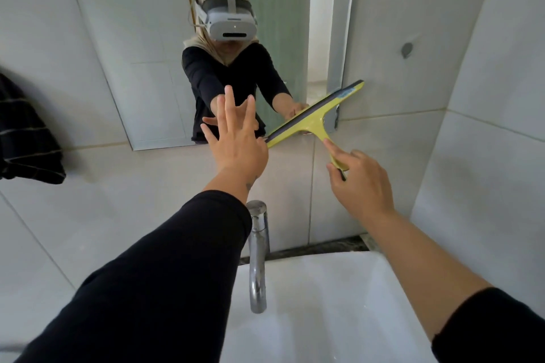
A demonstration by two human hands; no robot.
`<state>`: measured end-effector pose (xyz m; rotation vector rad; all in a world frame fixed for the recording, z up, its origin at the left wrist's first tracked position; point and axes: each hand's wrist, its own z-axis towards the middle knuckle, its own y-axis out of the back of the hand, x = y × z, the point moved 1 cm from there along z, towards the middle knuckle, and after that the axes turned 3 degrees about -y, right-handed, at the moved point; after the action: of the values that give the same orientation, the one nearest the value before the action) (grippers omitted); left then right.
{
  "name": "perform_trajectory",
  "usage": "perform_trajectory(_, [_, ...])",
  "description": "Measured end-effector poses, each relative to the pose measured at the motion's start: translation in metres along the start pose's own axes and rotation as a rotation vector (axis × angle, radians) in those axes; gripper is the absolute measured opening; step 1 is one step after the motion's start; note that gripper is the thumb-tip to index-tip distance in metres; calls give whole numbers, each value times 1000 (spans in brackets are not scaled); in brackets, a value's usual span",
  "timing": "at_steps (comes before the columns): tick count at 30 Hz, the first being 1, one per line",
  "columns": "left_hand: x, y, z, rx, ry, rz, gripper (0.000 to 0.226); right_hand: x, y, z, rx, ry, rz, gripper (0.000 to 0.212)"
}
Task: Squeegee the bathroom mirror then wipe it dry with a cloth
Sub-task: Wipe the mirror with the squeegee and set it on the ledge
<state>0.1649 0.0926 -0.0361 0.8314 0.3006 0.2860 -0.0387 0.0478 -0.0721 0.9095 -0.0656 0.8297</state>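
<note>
The bathroom mirror (147, 47) hangs on the white tiled wall above the sink. A yellow-green squeegee (315, 118) with a dark rubber blade lies slanted across the mirror's lower right corner, its blade against the glass and its right end past the mirror's edge. My right hand (359, 183) is shut on the squeegee's handle, index finger stretched along it. My left hand (236, 138) is open with fingers spread, held flat at the mirror's lower edge, just left of the blade's lower end. A dark striped cloth (26, 138) hangs on the wall at the far left.
A chrome tap (258, 256) rises between my forearms over the white sink (339, 303). A metal bracket (334, 118) holds the mirror's lower right corner. A small grey plug (407, 49) sits in the tile to the right. The mirror reflects a person wearing a headset.
</note>
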Motion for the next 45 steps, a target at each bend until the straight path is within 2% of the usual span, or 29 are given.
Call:
perform_trajectory(6, [0, -8, -1, -52, -6, -13, 80, -8, -15, -11, 2, -40, 106, 47])
perform_trajectory(12, [-15, -12, -7, -56, 6, -5, 86, -23, -16, -19, 41, -64, 65, 47])
perform_trajectory(16, [-48, -12, -12, 21, -67, -14, 84, -35, 3, -18, 148, -125, -45, 45])
perform_trajectory(20, [-91, -13, -12, 164, -210, -99, 69, -46, 37, -13, 247, -127, -102, 47])
perform_trajectory(25, [-131, -17, -9, 306, -343, -274, 56, -59, 90, 7, 365, -40, -273, 62])
perform_trajectory(30, [-154, -2, 5, 386, -173, -542, 62, -66, 127, 21, 438, 58, -396, 45])
perform_trajectory(33, [-159, 1, 15, 402, -111, -562, 69, -64, 138, 31, 464, 141, -421, 43])
perform_trajectory(36, [-160, 1, 20, 440, -41, -610, 69, -64, 141, 39, 411, 200, -532, 41])
perform_trajectory(39, [-158, 3, 24, 419, 49, -702, 70, -69, 139, 45, 201, 76, -559, 48])
perform_trajectory(41, [-156, 5, 27, 378, 87, -730, 69, -69, 134, 51, 126, -135, -488, 75])
perform_trajectory(43, [-155, 7, 29, 338, 104, -731, 65, -61, 128, 58, 158, -435, -261, 104])
perform_trajectory(45, [-155, 7, 31, 312, 115, -739, 63, -51, 123, 66, 137, -696, 117, 116])
